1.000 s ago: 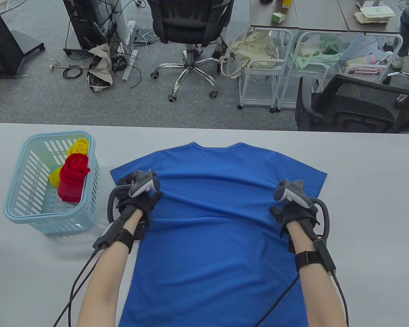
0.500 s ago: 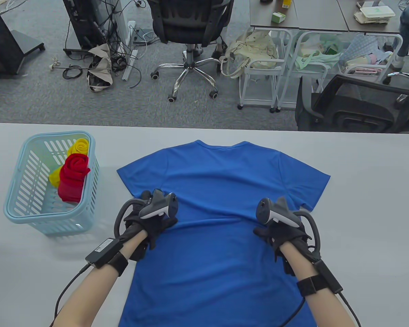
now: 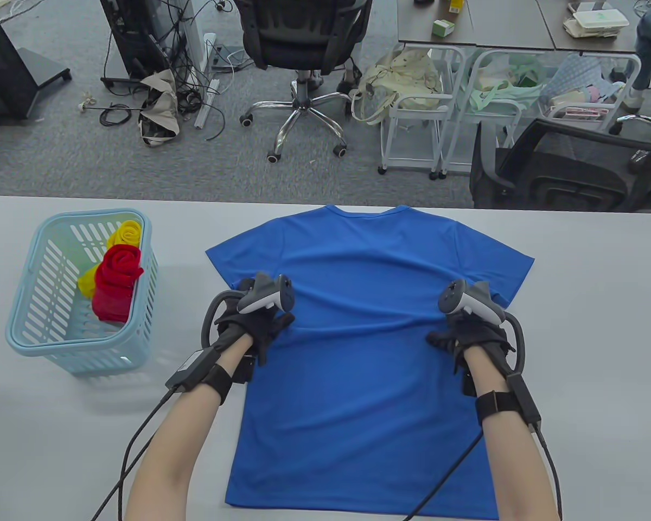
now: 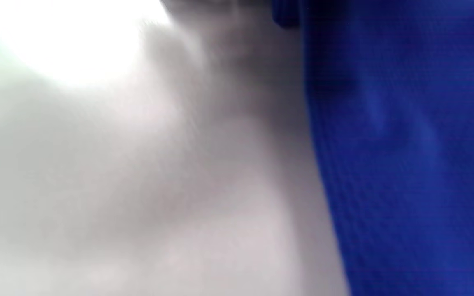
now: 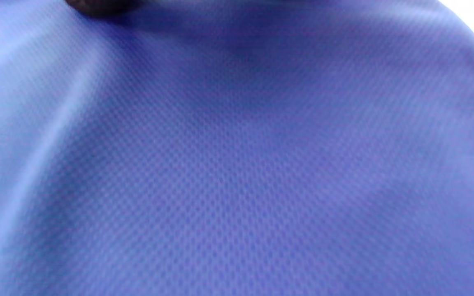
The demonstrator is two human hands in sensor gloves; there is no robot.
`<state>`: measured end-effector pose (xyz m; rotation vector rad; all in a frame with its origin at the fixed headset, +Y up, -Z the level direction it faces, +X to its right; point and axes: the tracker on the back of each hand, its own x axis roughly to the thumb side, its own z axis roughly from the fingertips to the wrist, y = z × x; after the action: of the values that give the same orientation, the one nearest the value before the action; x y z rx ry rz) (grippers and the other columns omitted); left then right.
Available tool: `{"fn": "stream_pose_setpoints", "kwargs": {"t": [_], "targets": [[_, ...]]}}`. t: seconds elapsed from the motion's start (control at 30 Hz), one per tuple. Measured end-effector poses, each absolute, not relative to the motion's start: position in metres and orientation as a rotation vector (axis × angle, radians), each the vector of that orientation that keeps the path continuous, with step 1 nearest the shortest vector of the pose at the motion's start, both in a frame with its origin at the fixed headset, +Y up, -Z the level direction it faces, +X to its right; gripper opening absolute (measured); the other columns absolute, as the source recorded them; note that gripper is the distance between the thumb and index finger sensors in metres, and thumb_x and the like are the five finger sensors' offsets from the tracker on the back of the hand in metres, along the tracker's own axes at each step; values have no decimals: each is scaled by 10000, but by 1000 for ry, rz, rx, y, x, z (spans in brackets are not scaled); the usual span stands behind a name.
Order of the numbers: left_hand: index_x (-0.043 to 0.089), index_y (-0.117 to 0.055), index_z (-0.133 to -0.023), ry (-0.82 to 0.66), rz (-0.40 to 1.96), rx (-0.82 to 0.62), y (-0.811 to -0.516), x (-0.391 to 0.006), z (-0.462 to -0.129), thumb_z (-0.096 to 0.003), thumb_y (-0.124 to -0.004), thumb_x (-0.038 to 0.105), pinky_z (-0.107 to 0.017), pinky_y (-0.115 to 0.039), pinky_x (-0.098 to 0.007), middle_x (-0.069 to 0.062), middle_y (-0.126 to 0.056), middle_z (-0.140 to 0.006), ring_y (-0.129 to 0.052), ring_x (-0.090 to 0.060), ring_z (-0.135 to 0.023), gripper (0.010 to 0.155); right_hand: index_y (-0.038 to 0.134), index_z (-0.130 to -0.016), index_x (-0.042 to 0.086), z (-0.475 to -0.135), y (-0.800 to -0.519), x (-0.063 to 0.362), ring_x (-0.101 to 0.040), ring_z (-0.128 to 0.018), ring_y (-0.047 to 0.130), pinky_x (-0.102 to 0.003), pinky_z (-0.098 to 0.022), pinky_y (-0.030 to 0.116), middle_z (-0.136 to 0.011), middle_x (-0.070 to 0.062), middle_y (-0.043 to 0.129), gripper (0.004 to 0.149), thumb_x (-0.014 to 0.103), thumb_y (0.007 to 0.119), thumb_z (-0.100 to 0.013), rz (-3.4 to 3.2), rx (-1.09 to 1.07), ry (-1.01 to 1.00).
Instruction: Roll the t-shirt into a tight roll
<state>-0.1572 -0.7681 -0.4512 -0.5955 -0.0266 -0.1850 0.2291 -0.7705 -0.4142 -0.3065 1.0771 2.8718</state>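
A blue t-shirt (image 3: 358,380) lies flat on the white table (image 3: 591,325), collar at the far edge and hem near me. My left hand (image 3: 255,331) grips the shirt's left side edge just below the sleeve. On the right side edge, below the other sleeve, my right hand (image 3: 466,339) grips the cloth. Creases run across the fabric between the two hands. The left wrist view is blurred and shows the t-shirt's edge (image 4: 405,164) against the table (image 4: 138,185). Blue fabric (image 5: 237,164) fills the right wrist view, with a dark fingertip (image 5: 97,5) at the top.
A light blue basket (image 3: 27,325) stands at the table's left, holding a red roll (image 3: 116,277) and a yellow roll (image 3: 125,233). Glove cables trail from both wrists to the near edge. Office chairs and carts stand on the floor beyond the table.
Both hands drew back toward me, then pushed away again with the cloth. The shirt slid farther from me and to the right; its hem now shows on the table.
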Motion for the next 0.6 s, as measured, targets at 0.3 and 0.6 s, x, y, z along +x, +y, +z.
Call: {"fn": "stream_pose_setpoints", "kwargs": {"t": [0.3,0.6], "targets": [[389,-161,-1115,67,-231,-556,-752,-198,-474,-571,-460,401,-838,-394,-607,76,-156,-1244,-245,-316,-1188,620,23,-1124,218,-360,-747,124,-482,-1100,121,-613,-755,299,-1171,-165,27,849,564,565,-571,3008,211,944],[446,-118,-1081,101,-367,-556,-770,-209,-503,-567,-468,394,-843,-398,-604,102,-138,-1237,-259,-298,-1198,624,-36,-1100,228,-309,-779,44,-490,-1066,18,-624,-749,280,-1135,-154,-73,886,617,531,-542,3067,512,1114]]}}
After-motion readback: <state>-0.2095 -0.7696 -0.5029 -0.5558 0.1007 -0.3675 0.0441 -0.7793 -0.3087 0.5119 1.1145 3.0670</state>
